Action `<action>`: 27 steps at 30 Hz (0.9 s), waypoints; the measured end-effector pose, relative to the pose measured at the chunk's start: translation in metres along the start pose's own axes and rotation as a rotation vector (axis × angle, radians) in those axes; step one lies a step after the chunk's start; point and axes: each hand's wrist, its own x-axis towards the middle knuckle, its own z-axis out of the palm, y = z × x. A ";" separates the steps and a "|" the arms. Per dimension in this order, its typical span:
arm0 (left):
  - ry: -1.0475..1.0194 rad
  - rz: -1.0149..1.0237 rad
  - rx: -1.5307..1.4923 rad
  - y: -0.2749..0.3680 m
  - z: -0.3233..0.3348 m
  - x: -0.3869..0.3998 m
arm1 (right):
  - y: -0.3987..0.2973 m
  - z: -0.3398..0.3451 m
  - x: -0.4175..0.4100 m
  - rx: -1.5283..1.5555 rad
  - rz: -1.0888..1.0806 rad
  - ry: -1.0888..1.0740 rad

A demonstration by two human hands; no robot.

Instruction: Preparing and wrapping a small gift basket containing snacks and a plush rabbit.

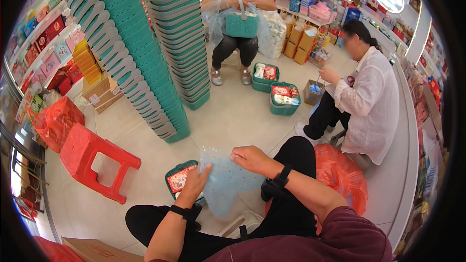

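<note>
A thin, see-through light-blue plastic bag with a dotted pattern [227, 189] hangs between my two hands above the floor. My right hand [253, 159] pinches its upper right edge between thumb and fingers. At the bag's left edge, my left hand [196, 181] grips it with the thumb up; the other fingers are partly hidden. Behind my left hand and wrist stands a green plastic basket [170, 181] on the floor tiles. A red printed box [179, 181] lies inside it, with something white partly covered by my wrist.
Tall stacks of green baskets with grey handles [134, 62] rise ahead on the left, near a red plastic stool [94, 162]. Two filled baskets [285, 107] stand farther off. One seated person holds a bagged basket [242, 26]; another sits right, beside an orange-red plastic bag [340, 174].
</note>
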 end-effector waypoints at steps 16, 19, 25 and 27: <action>0.077 0.051 -0.169 0.001 -0.003 0.001 | 0.011 -0.012 0.005 -0.016 -0.095 0.089; 0.066 0.044 -0.166 0.003 -0.003 0.000 | 0.009 -0.017 0.006 -0.025 -0.086 0.097; 0.067 0.030 -0.145 0.005 -0.003 -0.001 | 0.004 -0.018 0.004 0.006 -0.114 0.140; 0.070 0.033 -0.125 0.005 -0.003 -0.001 | 0.005 -0.017 0.003 -0.020 -0.050 0.140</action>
